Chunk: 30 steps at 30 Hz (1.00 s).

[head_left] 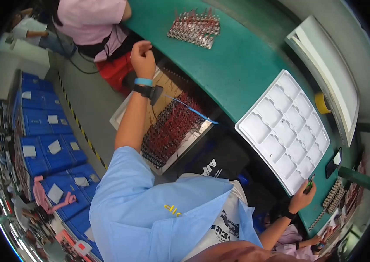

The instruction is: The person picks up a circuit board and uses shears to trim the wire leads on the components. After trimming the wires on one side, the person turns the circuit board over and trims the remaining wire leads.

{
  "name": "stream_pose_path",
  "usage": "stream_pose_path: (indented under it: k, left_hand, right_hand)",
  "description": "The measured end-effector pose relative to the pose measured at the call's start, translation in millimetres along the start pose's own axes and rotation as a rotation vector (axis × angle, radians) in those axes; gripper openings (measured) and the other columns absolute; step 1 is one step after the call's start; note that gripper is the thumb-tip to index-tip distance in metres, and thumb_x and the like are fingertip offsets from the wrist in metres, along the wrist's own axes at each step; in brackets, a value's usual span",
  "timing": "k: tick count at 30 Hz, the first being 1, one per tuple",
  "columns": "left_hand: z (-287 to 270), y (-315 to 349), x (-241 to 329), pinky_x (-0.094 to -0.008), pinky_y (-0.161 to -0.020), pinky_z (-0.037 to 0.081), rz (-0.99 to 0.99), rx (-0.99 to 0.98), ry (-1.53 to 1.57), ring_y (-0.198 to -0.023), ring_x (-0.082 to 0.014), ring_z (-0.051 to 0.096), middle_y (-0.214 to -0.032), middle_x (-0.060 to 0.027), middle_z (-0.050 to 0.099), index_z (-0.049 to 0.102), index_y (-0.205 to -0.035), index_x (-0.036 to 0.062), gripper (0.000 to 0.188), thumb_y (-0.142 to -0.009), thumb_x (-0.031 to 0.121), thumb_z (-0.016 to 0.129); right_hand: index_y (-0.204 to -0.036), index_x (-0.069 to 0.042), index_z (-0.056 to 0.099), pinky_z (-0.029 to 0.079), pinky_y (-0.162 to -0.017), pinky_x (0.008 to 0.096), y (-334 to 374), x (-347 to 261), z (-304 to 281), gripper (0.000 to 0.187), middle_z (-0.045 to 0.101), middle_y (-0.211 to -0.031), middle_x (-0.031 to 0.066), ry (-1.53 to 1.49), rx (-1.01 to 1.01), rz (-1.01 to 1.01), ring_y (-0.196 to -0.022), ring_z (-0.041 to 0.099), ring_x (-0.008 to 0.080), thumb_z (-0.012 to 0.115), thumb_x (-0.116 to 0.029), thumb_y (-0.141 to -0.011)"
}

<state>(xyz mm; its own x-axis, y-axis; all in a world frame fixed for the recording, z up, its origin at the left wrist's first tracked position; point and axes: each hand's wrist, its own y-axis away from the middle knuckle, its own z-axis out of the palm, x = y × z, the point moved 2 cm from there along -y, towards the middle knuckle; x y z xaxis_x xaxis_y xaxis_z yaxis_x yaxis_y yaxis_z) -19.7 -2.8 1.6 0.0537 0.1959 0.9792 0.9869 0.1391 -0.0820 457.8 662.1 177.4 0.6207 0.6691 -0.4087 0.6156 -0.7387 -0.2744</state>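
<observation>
My left hand (143,53) is raised near the left edge of the green workbench (220,76), its fingers curled in loosely with nothing visible in them. Below it, a shallow box holds rows of small metal parts with dark red wires (174,131). My right hand (302,197) is closed around a small hand tool (310,183) with green and dark parts; its exact kind is too small to tell. The tool is by the near corner of a white plastic tray (276,131) with moulded compartments, which look bare apart from a few dark specks.
A cluster of metal parts with red wires (196,27) lies farther along the bench. A yellow tape roll (322,103), a phone (334,162) and strips of parts (334,194) line the right side. Blue bins (47,122) stand left. Co-workers sit at upper left and lower right.
</observation>
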Motion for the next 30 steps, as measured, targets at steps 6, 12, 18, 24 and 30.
stream_pose_path:
  k: [6,12,18,24,30]
  left_hand:
    - [77,-146,187,-0.0504,-0.125,0.036,0.61,-0.346,-0.935,-0.145,-0.0344,0.051,-0.154,-0.0228,0.054,0.043,-0.162,0.0015,0.115,-0.069,0.038,0.1]
    - [118,-193,213,-0.0413,-0.121,0.042,0.307,-0.762,-0.97,-0.138,-0.0354,0.057,-0.145,-0.0233,0.062,0.051,-0.156,0.0038,0.112,-0.064,0.039,0.103]
    - [151,-160,255,-0.0375,-0.097,0.055,0.344,-0.818,-0.985,-0.102,-0.0259,0.069,-0.109,-0.0133,0.074,0.063,-0.12,-0.0093,0.074,-0.067,0.026,0.101]
    - [217,-64,328,-0.0337,-0.083,0.054,0.204,-0.763,-0.477,-0.092,-0.0122,0.063,-0.1,-0.0012,0.07,0.067,-0.107,0.0021,0.051,-0.073,0.022,0.099]
    - [400,43,387,-0.0316,-0.086,0.052,0.382,-1.235,-0.283,-0.094,-0.0137,0.061,-0.102,-0.0024,0.069,0.07,-0.11,0.0024,0.051,-0.077,0.029,0.098]
  right_hand:
    - [-0.123,0.002,0.069,0.054,-0.079,0.0334,-44,-20,42,0.033,0.07,-0.105,0.0116,-0.116,0.068,-0.069,-0.087,0.064,0.0206,0.073,-0.024,-0.105]
    - [-0.121,0.002,0.069,0.052,-0.075,0.0332,-42,-27,32,0.031,0.068,-0.099,0.0105,-0.067,0.093,-0.044,-0.083,0.06,0.0194,0.074,-0.022,-0.103]
    - [-0.119,0.001,0.069,0.051,-0.073,0.0347,-49,-37,35,0.029,0.065,-0.095,0.0096,-0.126,0.151,-0.156,-0.08,0.059,0.0207,0.077,-0.018,-0.099]
    - [-0.116,-0.002,0.07,0.051,-0.073,0.0354,-52,-40,21,0.027,0.065,-0.093,0.0092,-0.118,0.086,-0.112,-0.079,0.06,0.0229,0.079,-0.015,-0.094]
    - [-0.117,-0.003,0.071,0.051,-0.072,0.0336,-90,-40,18,0.029,0.066,-0.093,0.0094,-0.257,-0.085,-0.091,-0.078,0.061,0.0223,0.08,-0.018,-0.093]
